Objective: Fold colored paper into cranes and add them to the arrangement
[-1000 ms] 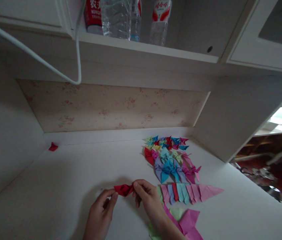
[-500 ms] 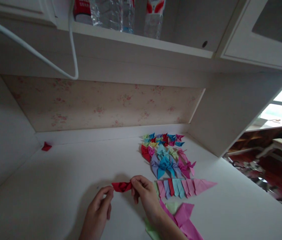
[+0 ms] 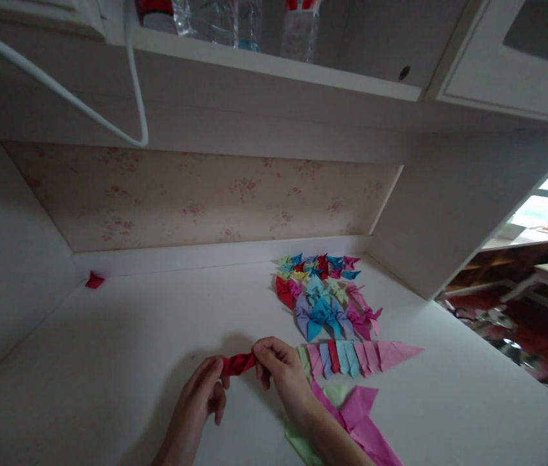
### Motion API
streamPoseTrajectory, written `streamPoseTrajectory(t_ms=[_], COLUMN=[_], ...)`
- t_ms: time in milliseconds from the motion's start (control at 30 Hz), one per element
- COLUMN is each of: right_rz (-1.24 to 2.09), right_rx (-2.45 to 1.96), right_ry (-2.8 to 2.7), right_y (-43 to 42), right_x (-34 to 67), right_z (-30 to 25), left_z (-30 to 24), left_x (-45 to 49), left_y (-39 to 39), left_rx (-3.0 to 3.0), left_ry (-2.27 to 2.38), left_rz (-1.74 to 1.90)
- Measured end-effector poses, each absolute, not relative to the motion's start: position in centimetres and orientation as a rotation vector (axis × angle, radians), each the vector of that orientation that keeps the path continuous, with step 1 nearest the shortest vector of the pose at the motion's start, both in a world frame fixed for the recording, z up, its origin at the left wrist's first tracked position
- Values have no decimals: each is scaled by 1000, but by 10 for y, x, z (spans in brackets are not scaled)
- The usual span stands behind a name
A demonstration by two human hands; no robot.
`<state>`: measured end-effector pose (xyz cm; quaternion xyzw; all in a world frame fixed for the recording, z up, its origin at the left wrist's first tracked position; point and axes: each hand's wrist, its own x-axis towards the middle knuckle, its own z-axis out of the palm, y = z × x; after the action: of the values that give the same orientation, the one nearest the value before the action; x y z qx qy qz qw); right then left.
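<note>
Between my two hands, just above the white desktop, is a small red folded paper piece (image 3: 238, 364). My right hand (image 3: 283, 375) pinches its right end. My left hand (image 3: 202, 388) has thumb and fingers closed on its left end, covering that tip. Just right of my right hand lies an overlapping row of folded paper strips (image 3: 346, 358) in pink, blue, red and green. Larger pink folded paper (image 3: 361, 414) and light green paper (image 3: 300, 440) lie partly beneath my right forearm.
Several finished-looking colourful origami figures (image 3: 322, 310) stand in rows at the back right. A small red paper piece (image 3: 94, 279) sits in the far left corner. Overhead, a shelf (image 3: 278, 65) holds plastic bottles (image 3: 300, 35), and a white cable (image 3: 140, 110) hangs down.
My left hand has moved right and closed on the left end of the red folded paper. My right hand keeps its pinch. The view has shifted slightly.
</note>
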<state>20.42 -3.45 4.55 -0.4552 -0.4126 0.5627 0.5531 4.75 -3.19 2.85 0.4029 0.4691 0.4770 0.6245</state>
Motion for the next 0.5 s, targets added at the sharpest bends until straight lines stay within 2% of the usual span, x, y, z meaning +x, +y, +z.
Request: streamPoseTrajectory(t_ms=[500], right_rz=[1309], right_rx=[-1119], right_ry=[-932], right_y=[-32], right_x=[204], right_z=[41], left_z=[28], left_x=[41], left_y=[-32], left_rx=[1004], left_ry=[1178], left_rz=[1045])
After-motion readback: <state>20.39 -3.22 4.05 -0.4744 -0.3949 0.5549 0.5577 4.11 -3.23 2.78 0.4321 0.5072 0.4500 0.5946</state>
